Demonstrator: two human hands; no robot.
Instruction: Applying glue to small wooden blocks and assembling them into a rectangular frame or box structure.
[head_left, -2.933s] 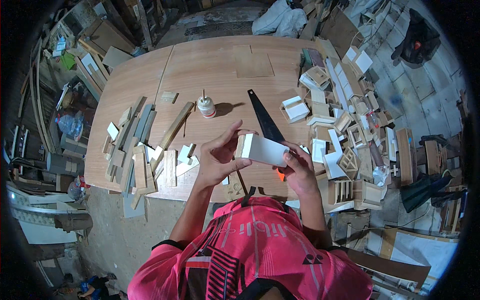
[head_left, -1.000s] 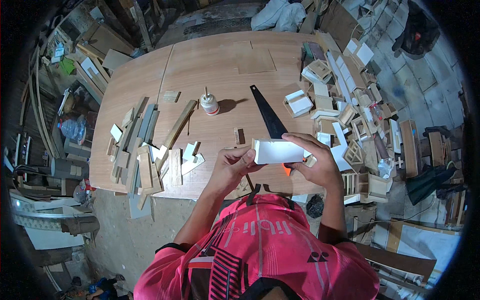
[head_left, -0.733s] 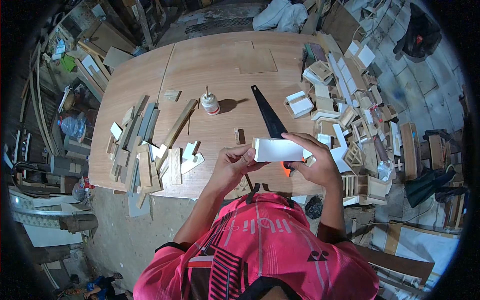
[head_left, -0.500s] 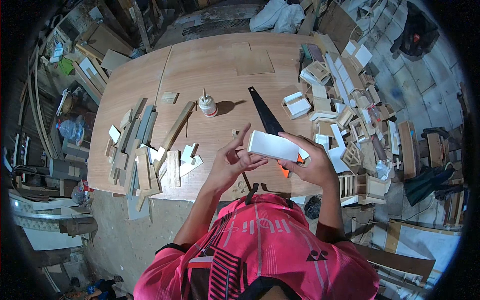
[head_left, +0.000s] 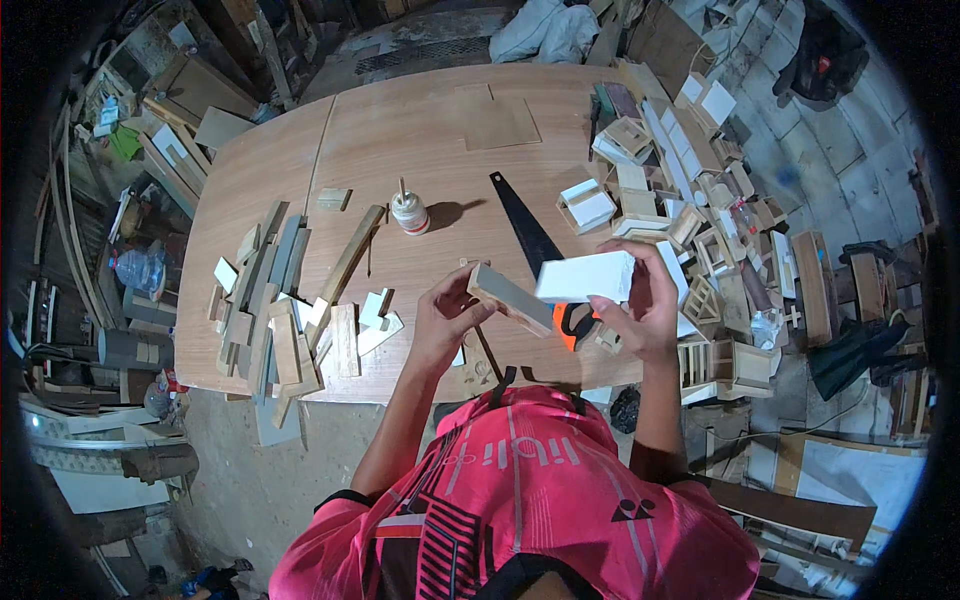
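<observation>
Left hand (head_left: pixel 443 322): thumb and fingers closed on the left end of a bare wooden block (head_left: pixel 515 302), which slants down toward the right; right hand (head_left: pixel 653 303): clamped on the right end of a white block (head_left: pixel 583 278), thumb at its near edge; both blocks are held up over the near part of the tabletop (head_left: pixel 270 170), in front of the person's pink shirt (head_left: pixel 510 480); the white block's left corner lies close by the wooden block's upper edge; from where I stand I cannot tell whether they touch.

Handsaw (head_left: pixel 522 215) just past the blocks; black tapering blade pointing to the far side, orange-and-black handle toward the person, partly covered by the blocks from my angle; white jar (head_left: pixel 409 214) farther off to the left, a stick upright in it, shadow falling rightward; long wooden strip (head_left: pixel 352 262) set aslant near the jar; pile of strips (head_left: pixel 265 300) along the left; many small wood-and-white assemblies (head_left: pixel 640 205) crowd the right side; thin flat sheet (head_left: pixel 503 124) toward the far edge.
</observation>
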